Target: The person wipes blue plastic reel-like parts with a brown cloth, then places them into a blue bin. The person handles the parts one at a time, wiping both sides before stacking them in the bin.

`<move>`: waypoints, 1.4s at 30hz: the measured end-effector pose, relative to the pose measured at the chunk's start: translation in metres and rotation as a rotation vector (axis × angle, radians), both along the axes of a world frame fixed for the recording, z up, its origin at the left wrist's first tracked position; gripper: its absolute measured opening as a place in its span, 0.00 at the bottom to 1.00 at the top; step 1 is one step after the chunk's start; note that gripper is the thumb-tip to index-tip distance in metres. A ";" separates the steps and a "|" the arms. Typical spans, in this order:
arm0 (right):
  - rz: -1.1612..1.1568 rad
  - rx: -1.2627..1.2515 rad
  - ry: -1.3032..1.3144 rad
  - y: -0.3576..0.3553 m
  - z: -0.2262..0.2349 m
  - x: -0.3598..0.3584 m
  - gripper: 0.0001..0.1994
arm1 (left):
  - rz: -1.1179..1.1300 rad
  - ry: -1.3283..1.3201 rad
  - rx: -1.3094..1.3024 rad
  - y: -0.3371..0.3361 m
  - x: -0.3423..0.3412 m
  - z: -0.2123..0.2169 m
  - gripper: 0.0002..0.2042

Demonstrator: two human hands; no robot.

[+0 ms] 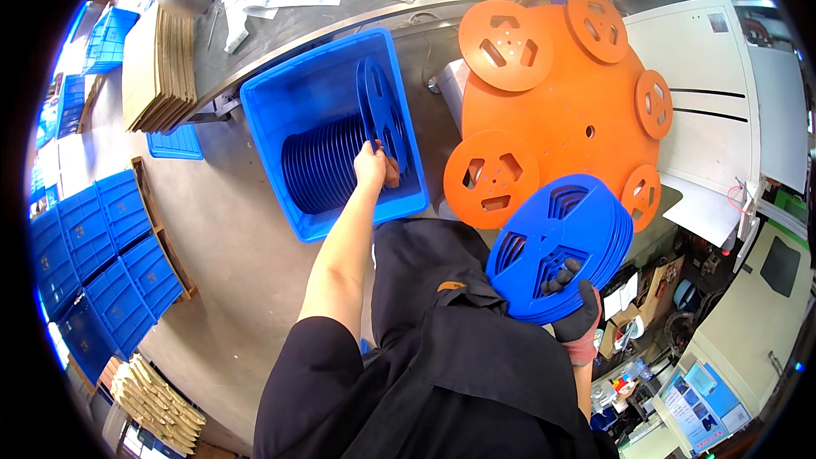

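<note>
Inside a blue plastic bin [272, 110], a row of thin blue reels [323, 166] stands on edge. My bare left hand [371, 168] reaches in and closes on the edge of a blue reel [380, 102] at the right end of that row; some of its fingers are hidden behind the reel. Against my right side leans a tilted stack of blue reels [544, 246] with cut-out windows. My right hand [580, 310], in a dark grey and pink glove, holds this stack from its lower right edge, fingertips hooked into a cut-out.
Right of the bin stands a large orange round plate [578, 102] bearing several smaller orange discs [506, 44]. Behind the bin runs a grey workbench [297, 13] with papers, cable and pen. Cardboard sheets [157, 72] and stacked blue crates [106, 229] are on the left, white machine cabinets [701, 85] on the right.
</note>
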State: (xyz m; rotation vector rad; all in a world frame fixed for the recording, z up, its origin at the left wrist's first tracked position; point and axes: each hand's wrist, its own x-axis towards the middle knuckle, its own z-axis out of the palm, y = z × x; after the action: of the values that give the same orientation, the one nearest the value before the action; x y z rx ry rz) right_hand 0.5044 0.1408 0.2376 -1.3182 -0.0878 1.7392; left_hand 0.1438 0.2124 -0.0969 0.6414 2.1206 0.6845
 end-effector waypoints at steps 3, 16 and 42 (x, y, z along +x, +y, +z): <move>0.022 -0.006 -0.091 0.000 0.002 -0.009 0.23 | -0.078 -0.128 0.021 -0.002 -0.001 -0.004 0.24; -0.077 0.385 0.234 -0.018 0.013 -0.001 0.18 | 0.572 -1.194 0.310 -0.056 -0.021 0.105 0.22; 0.290 0.469 0.496 -0.060 0.010 -0.100 0.25 | -0.634 -0.146 0.947 -0.091 0.042 0.265 0.08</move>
State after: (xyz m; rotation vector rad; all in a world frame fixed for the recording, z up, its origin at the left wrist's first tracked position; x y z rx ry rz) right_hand 0.4044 0.0803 0.2477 -0.5352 -0.3921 2.0811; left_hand 0.1854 0.1215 0.1678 1.6093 1.2336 1.2890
